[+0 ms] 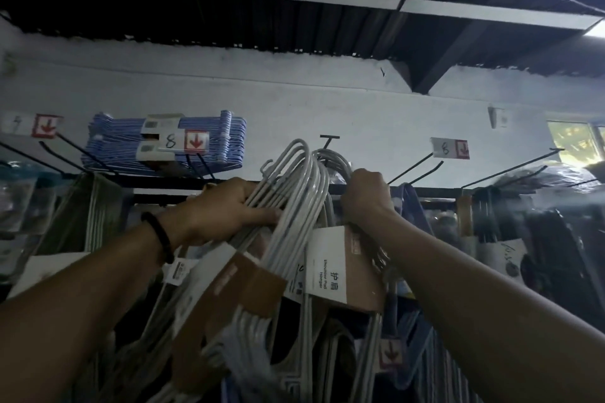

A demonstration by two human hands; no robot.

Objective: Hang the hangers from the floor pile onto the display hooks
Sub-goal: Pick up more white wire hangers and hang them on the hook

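Both arms reach up to the top rail of a display rack. My left hand [226,206] grips a bundle of white hangers [294,193] by the necks, their curved hooks standing above my fingers; a brown and white cardboard sleeve [229,291] wraps the bundle lower down. My right hand [365,193] is closed over the hooks of a second white hanger bundle [337,160] with a printed card sleeve [340,265], right at the black rail [425,191]. A black display hook [329,141] sticks up just above the bundles. Which hook the hangers sit on is hidden by my hands.
A stack of blue hangers [114,144] lies on top of the rack at left, with a price tag marked 8 [183,141]. Bare black hooks [415,170] jut out at right beside another tag [450,148]. More packaged goods hang below on both sides.
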